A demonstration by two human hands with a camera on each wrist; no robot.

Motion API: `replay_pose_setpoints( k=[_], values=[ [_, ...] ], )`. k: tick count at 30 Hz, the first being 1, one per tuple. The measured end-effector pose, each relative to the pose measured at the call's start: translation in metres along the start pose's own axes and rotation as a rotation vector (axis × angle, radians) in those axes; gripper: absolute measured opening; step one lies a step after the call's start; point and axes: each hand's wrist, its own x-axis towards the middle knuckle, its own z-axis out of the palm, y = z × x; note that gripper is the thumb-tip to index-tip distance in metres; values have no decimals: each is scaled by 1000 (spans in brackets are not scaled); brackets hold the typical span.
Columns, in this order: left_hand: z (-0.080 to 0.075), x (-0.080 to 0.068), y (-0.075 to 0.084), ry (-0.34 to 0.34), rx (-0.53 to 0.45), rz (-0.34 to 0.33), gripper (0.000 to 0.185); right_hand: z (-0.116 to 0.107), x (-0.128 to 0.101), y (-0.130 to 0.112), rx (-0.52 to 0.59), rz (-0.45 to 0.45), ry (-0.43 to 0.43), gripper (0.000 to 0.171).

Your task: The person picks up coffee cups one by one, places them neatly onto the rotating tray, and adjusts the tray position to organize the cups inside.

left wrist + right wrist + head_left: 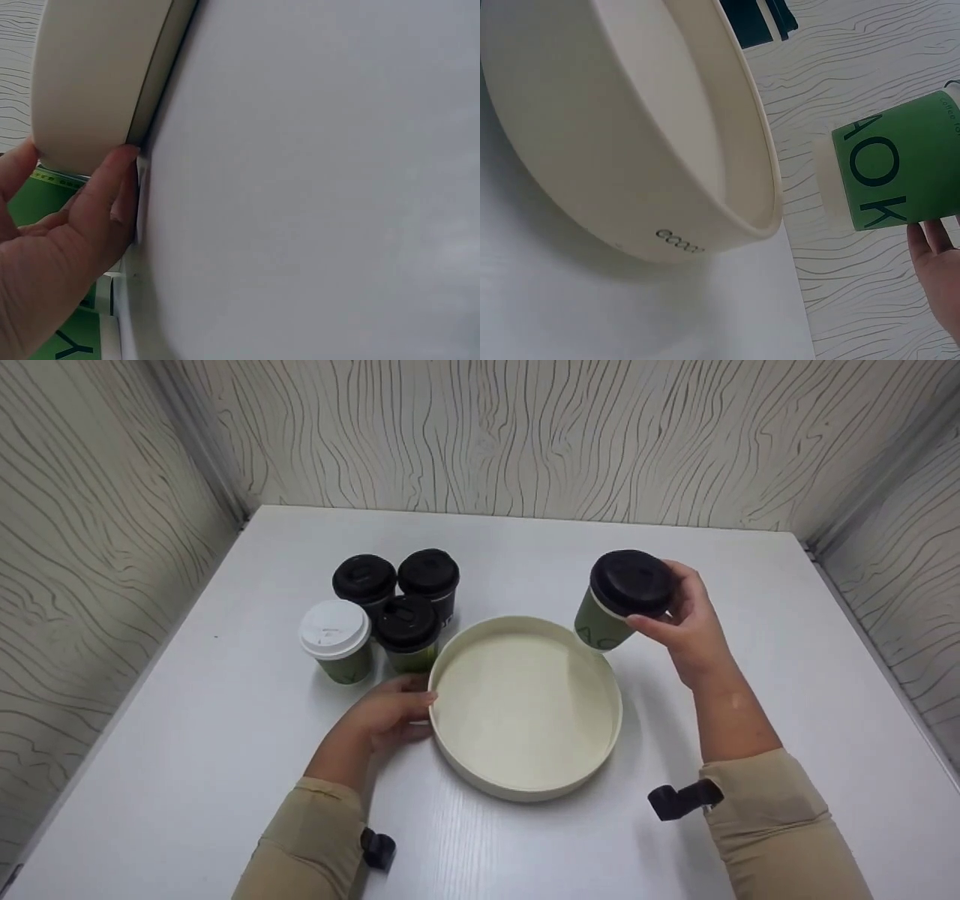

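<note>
The right hand (686,619) gripped a green cup (616,604) by its black lid, fingers curled round the rim; the cup hung tilted in the air just past the far right edge of the round cream tray (480,776); the left hand (390,712) pressed its thumb and fingers against the tray's left wall; four more cups (379,615) stood clustered just left of the tray on the white table (750,847).

right hand (690,622) grips tilted black-lidded green cup (619,597) above round cream tray (525,706), at tray's 1 o'clock rim. left hand (386,714) touches tray's 9 o'clock wall. four cups (382,611) clustered at tray's 10 o'clock, one white-lidded.
</note>
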Motion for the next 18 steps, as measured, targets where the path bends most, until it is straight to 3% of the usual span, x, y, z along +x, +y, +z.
replay_pose_setpoints(
  k=[18],
  values=[
    [0,-1,-1,-15,2,19,51,39,8,12,-8,74,-48,72]
  ],
)
